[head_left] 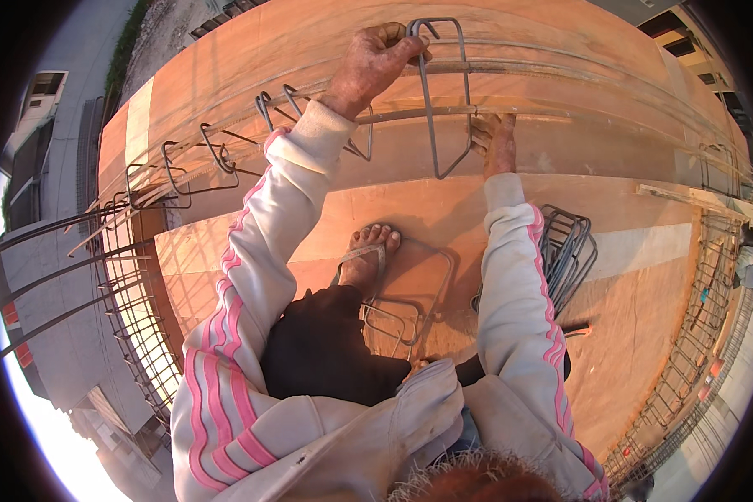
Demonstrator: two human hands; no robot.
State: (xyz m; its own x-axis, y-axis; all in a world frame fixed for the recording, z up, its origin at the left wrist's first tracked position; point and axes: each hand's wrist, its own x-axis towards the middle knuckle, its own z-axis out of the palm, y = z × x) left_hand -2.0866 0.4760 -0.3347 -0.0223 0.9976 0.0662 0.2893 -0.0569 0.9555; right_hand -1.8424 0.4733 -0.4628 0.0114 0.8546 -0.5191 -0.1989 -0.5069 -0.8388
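Note:
My left hand is closed on the upper left corner of a rectangular steel stirrup. The stirrup stands tilted, its frame crossing the long rebar that runs from side to side in front of me. Lower and to the right, my right hand has its fingers curled at that rebar, close to the stirrup's right side. Several more stirrups hang along the bars to the left, spaced apart.
A bundle of stirrups lies right of my right forearm; loose ones lie by my sandalled foot. Orange plywood forms the deck. Rebar cages line its left and right edges. A timber strip lies at right.

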